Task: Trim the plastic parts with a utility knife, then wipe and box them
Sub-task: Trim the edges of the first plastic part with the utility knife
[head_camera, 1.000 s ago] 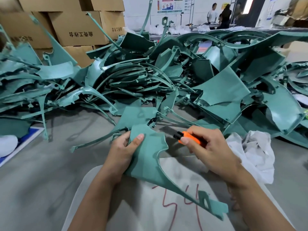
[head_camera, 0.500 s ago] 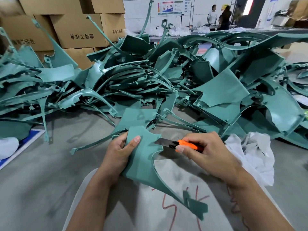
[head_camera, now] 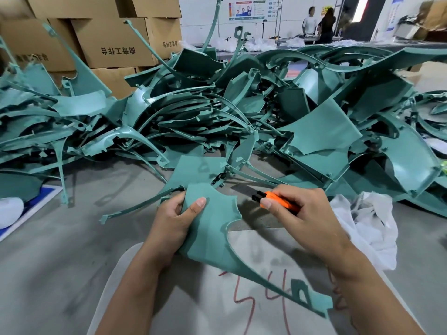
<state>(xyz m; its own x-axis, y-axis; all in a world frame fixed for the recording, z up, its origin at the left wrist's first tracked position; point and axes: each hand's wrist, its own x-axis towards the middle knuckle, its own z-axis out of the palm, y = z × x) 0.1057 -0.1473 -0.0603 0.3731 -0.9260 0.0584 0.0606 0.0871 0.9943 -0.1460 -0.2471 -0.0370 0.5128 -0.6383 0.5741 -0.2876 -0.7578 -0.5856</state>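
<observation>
While we look down over our own forearms, we hold a teal plastic part [head_camera: 212,228] above a pale fabric sheet [head_camera: 193,305] marked with red handwritten strokes. The part is thin, matte and smooth, broad and scalloped at its upper end, then narrowing into a long curved arm that ends in a small slotted tab toward the lower right. Our left hand [head_camera: 174,226] grips the broad end, thumb pressed flat on the face and fingers curled behind the edge. Our right hand [head_camera: 302,218], just to the right of the part, pinches an orange utility knife [head_camera: 278,201] between thumb and curled fingers; its black collar and grey blade point up and left, with the tip near the part's upper right corner. Whether the blade touches the edge we cannot tell.

Beyond the part, a tangled heap of teal plastic parts [head_camera: 242,112] covers the grey table [head_camera: 48,250]: curved ribs, thin strips and wide bent panels, all the same dull green. To the right of the part, past the knife hand, lies a crumpled white cloth [head_camera: 367,230], soft and wrinkled. Behind the heap, to the far left of the part, stand stacked brown cardboard boxes [head_camera: 108,42] with printed black characters.
</observation>
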